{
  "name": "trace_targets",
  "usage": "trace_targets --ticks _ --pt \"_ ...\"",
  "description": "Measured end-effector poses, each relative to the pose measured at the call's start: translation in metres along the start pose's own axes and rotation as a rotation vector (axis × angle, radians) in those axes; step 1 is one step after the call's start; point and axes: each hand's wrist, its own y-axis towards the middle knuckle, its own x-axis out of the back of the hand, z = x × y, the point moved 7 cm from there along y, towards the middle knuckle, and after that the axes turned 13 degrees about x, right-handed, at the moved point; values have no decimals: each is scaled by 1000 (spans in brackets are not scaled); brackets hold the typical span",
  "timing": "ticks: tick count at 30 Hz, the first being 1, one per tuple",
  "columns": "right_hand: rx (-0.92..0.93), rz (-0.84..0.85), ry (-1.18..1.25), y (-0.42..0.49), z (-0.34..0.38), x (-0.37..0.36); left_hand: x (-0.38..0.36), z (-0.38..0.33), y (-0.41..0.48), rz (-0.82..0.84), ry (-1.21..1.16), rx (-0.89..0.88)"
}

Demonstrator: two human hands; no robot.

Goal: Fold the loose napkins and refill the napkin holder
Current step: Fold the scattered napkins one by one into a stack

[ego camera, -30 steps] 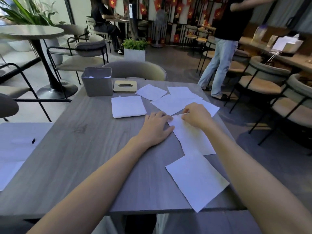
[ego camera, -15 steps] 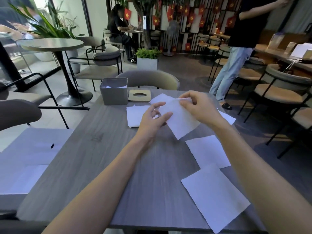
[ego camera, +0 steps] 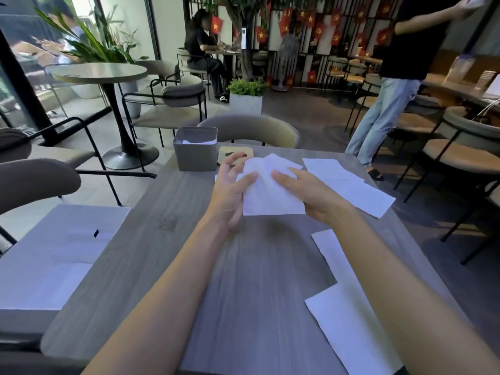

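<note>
Both hands now hold the napkin (ego camera: 270,190) up off the table (ego camera: 151,255), nearer the body than 0.5 s ago. Holder (ego camera: 195,148) sits beyond the left fingertips, lid (ego camera: 234,155) just behind them. Loose napkins (ego camera: 349,182) lie past the right fingers. Left hand (ego camera: 230,190): thumb on napkin's left edge, other fingers spread. Right hand (ego camera: 305,192): thumb on top, fingers hidden beneath.

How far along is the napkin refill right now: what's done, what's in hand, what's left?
Done: some white napkins already sit inside the grey napkin holder, whose wooden lid lies off beside it. In hand: the left hand and right hand hold one napkin above the table, mid-fold. Left: several loose napkins remain flat on the right side, unfolded.
</note>
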Motion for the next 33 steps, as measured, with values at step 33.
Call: trace_targets --ticks 33 --pt "351 -291 11 48 15 -30 68 -19 -2 -523 10 -109"
